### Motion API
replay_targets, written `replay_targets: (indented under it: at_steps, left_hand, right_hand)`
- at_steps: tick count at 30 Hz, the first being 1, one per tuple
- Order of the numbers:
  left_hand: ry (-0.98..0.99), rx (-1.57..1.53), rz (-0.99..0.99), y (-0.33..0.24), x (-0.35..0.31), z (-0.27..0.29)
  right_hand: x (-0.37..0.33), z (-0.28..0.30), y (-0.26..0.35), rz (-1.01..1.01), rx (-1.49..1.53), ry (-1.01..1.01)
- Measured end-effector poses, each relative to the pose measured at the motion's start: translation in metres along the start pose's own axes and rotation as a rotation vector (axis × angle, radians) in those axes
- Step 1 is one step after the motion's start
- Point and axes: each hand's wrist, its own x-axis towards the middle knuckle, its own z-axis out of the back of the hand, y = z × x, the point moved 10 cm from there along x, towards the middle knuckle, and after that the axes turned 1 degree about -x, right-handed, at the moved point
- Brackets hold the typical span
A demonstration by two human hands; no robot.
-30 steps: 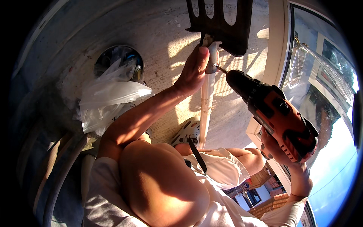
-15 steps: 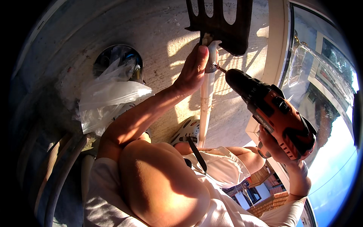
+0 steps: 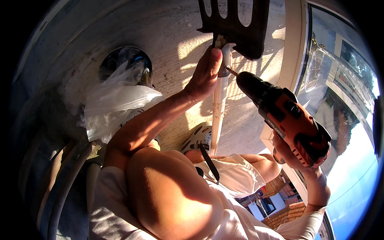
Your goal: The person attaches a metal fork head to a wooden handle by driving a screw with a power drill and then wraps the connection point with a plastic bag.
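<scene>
My left hand [image 3: 205, 76] is closed around the neck of a garden fork, thumb up, just below its dark, broad-tined metal head [image 3: 240, 34]. The fork's pale handle [image 3: 219, 110] runs down toward my feet. A grey metal collar [image 3: 224, 71] joins handle and head. My right hand [image 3: 286, 152] grips an orange and black cordless drill [image 3: 294, 118] that points up and to the left. Its thin bit [image 3: 232, 72] meets the collar beside my left thumb. The fingers behind the fork's neck are hidden.
Left of my forearm, clear plastic bags [image 3: 116, 102] spill from a dark round container [image 3: 126, 66]. Curved wooden bars [image 3: 66, 188] stand at lower left. A glass window [image 3: 332, 76] with a pale frame borders the right side. My perforated clog [image 3: 199, 138] rests beside the handle.
The drill has shifted slightly to the left, its body turned a little, with the bit still at the collar. My left hand and the fork have barely moved.
</scene>
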Motion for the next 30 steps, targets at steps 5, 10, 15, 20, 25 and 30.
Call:
replay_targets:
  at_steps: [5, 10, 15, 20, 25, 30]
  left_hand:
    - [-0.011, 0.002, -0.025, -0.004, 0.0, 0.0]
    - [-0.011, -0.04, 0.033, -0.001, -0.001, -0.001]
    - [-0.032, -0.094, 0.065, 0.002, -0.003, 0.009]
    - [0.082, 0.017, 0.132, 0.004, -0.002, 0.004]
    - [0.097, 0.119, 0.127, -0.015, 0.001, 0.0]
    - [0.12, 0.095, 0.141, -0.012, 0.002, 0.003]
  right_hand:
    - [-0.001, 0.007, 0.004, 0.026, 0.039, -0.057]
    - [-0.021, 0.024, 0.016, 0.105, 0.094, -0.211]
    - [-0.038, 0.028, -0.001, 0.045, -0.49, -0.113]
    - [0.003, 0.019, -0.042, 0.203, 0.049, -0.392]
    - [0.088, -0.029, -0.108, 0.141, 0.161, -0.429]
    - [0.148, -0.059, -0.117, 0.297, -0.071, -0.559]
